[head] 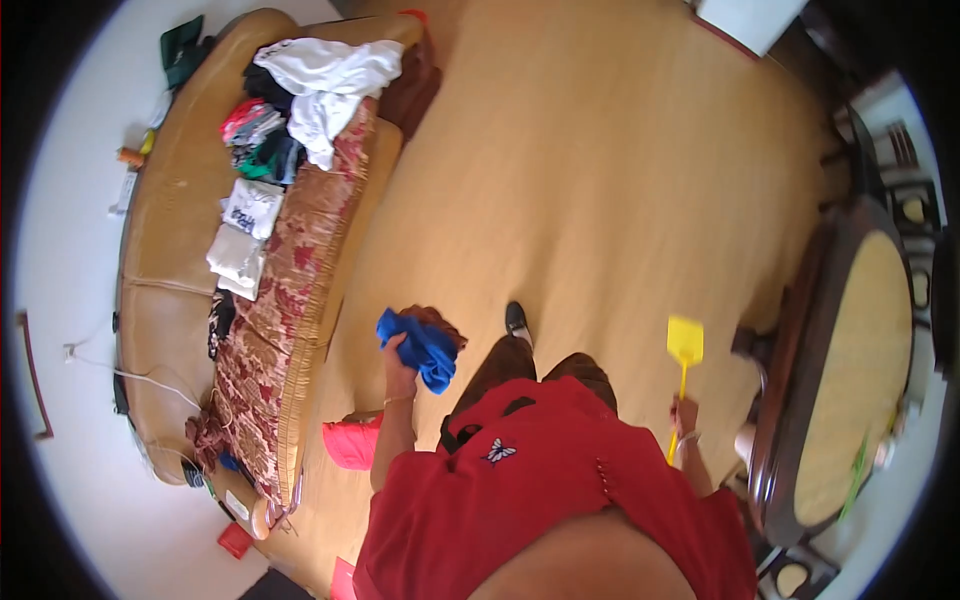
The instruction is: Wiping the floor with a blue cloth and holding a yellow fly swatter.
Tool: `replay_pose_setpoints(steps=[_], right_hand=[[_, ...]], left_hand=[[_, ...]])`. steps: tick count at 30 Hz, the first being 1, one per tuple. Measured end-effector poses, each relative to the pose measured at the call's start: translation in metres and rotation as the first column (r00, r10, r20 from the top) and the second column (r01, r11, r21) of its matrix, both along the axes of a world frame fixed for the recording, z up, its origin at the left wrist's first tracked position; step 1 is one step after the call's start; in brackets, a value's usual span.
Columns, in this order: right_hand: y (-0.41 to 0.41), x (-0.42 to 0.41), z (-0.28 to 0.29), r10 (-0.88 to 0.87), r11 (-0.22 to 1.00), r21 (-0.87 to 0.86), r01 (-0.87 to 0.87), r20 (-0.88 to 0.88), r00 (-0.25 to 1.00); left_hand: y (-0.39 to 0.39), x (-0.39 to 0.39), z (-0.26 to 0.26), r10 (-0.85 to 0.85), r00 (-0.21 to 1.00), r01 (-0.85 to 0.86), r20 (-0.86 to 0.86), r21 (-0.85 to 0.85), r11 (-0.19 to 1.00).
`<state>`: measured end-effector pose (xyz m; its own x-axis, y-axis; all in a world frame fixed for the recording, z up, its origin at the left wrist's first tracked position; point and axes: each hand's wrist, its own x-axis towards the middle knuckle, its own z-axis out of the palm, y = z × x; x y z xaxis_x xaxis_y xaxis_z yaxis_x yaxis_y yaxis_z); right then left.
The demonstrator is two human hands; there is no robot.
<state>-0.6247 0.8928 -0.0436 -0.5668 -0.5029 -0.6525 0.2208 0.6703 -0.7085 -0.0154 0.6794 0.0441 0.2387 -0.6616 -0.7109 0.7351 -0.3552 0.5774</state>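
Bunched in my left hand is a blue cloth, with a reddish-brown cloth pressed against its far side. My right hand grips the handle of a yellow fly swatter, whose flat head points away from me. On the sofa to my left lie a spread white garment, a heap of mixed clothes and folded white garments. A dark patterned cloth rests farther along, and a crumpled brown cloth sits near the sofa's close end.
The tan leather sofa with a patterned seat cover runs along the left wall. At right stands a dark wooden table with a light top, chairs beyond it. A red object is on the wooden floor near my left arm.
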Motion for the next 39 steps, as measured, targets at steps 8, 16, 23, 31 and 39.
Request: replay_pose_setpoints(steps=[8, 16, 23, 31, 39], right_hand=[[-0.16, 0.088, 0.009, 0.185, 0.932, 0.311, -0.187, 0.034, 0.982], [-0.399, 0.078, -0.038, 0.447, 0.838, 0.333, -0.433, 0.036, 0.894], [-0.726, 0.073, 0.049, 0.344, 0.913, 0.224, -0.34, 0.024, 0.939], [-0.899, 0.131, 0.076, 0.315, 0.944, 0.11, -0.311, -0.023, 0.949], [-0.87, 0.237, 0.072, 0.054, 0.932, 0.358, -0.055, 0.013, 0.998]], left_hand=[[-0.3, 0.011, 0.048, -0.181, 0.979, 0.16, -0.096, -0.194, 0.968], [-0.575, -0.006, 0.088, -0.223, 0.97, 0.191, -0.101, -0.258, 0.947], [-0.76, 0.05, 0.139, -0.125, 0.99, 0.101, -0.071, -0.277, 0.955], [-0.966, 0.194, 0.159, -0.03, 0.998, 0.049, 0.047, -0.489, 0.871], [-1.101, 0.316, 0.133, 0.274, 0.959, -0.226, 0.079, -0.371, 0.901]])
